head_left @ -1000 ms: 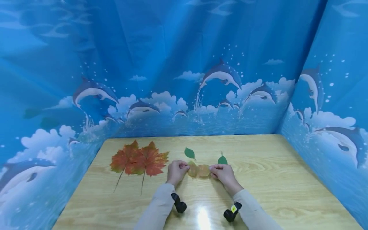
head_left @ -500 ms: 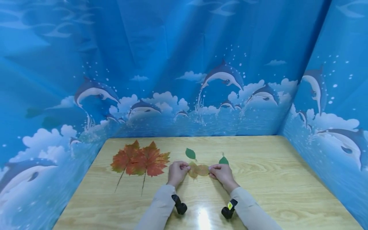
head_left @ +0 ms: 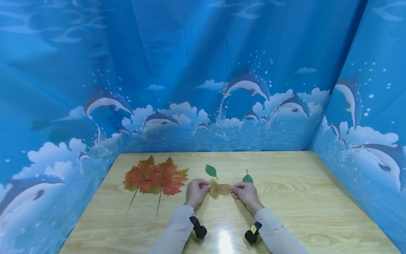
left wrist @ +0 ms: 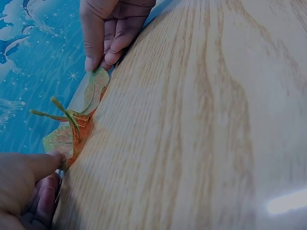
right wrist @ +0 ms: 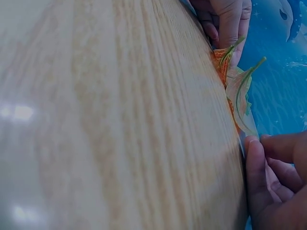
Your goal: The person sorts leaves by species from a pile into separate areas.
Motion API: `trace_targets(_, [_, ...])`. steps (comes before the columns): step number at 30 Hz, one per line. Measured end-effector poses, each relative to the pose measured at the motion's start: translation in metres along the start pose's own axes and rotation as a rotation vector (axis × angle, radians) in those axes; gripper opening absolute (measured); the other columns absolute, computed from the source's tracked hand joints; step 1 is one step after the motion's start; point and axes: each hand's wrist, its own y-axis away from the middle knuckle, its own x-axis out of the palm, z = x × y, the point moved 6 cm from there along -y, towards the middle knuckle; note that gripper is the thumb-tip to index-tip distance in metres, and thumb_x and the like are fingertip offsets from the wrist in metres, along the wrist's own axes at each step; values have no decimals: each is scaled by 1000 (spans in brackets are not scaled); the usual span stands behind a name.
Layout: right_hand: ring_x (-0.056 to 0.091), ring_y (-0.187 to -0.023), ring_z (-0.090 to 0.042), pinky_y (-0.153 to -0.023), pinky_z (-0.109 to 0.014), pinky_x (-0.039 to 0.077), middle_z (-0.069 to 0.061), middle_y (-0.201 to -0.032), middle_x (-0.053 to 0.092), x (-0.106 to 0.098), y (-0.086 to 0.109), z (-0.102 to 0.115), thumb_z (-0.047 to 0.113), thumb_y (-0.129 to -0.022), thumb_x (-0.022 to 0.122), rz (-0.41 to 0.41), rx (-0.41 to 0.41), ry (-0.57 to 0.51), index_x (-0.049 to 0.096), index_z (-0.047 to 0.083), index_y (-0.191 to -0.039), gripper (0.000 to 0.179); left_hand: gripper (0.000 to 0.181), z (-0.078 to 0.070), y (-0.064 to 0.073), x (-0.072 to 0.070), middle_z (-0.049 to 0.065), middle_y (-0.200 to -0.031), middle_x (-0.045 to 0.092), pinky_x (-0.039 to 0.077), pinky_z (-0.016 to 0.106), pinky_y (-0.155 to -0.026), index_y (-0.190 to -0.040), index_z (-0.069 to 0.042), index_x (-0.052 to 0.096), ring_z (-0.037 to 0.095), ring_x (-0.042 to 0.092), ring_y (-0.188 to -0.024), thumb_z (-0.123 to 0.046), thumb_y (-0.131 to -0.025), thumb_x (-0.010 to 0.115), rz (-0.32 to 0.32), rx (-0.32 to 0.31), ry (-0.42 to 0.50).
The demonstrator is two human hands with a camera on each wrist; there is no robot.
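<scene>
My left hand (head_left: 196, 192) pinches the outer edge of a small, rounded yellow-green leaf (head_left: 213, 188) with orange tints. Opposite it, my right hand (head_left: 245, 194) pinches the outer edge of a similar rounded leaf (head_left: 224, 189). The two leaves lie side by side between the hands, their inner edges overlapping, low over the wooden table (head_left: 285, 211). In the left wrist view, thin green stems (left wrist: 60, 108) stick up where the leaves meet. The right wrist view shows thumb and forefinger of the right hand (right wrist: 278, 177) on the pale leaf's (right wrist: 238, 96) tip.
Two large red-orange maple leaves (head_left: 155, 176) with long stems lie overlapping on the left. Behind the hands lie a green leaf (head_left: 210, 170) and another green leaf (head_left: 247, 178), partly hidden by the right hand. A blue dolphin-print curtain (head_left: 177, 130) surrounds the table's back and sides.
My right hand has shifted slightly left toward the left hand, and the leaf it pinches has come along and tilted a little. The left hand has stayed nearly in place.
</scene>
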Motion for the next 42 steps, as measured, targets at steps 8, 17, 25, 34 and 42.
trace_targets(8, [64,-61,-8,-57,-20,53,-8,-75,69,1,0,-3,2,-86,68,-40,25,15,70,-8,-93,12,6,-2,2,0,-4,-70,62,46,23,-58,-85,-8,73,7,54,-63,-13,-82,76,11,7,8])
trace_targets(17, [64,-60,-9,-57,-20,54,-8,-74,68,1,0,-5,2,-86,68,-37,8,4,69,-9,-92,12,7,-1,2,1,-4,-70,62,46,23,-59,-85,-8,73,7,54,-64,-13,-82,76,17,-3,13])
trace_targets(25, [65,-60,-9,-57,-20,54,-8,-72,69,2,3,4,2,-87,67,-7,-43,32,70,-8,-89,11,6,0,1,1,-4,-72,62,46,24,-60,-86,-9,72,8,54,-66,-13,-83,75,8,-2,-5])
trace_targets(34, [67,-67,-13,-60,-25,54,-9,-79,70,-13,2,19,9,-89,68,-23,-44,146,71,-5,-97,17,6,-3,2,0,-4,-71,62,46,24,-60,-85,-9,72,8,54,-65,-13,-82,76,8,-3,4])
trace_targets(42, [67,-86,-19,-75,-32,55,-18,-103,69,-57,-14,36,18,-94,62,-33,-48,144,65,-5,-114,31,6,-1,1,2,-5,-71,62,46,23,-60,-85,-9,72,7,54,-65,-13,-82,76,7,2,6])
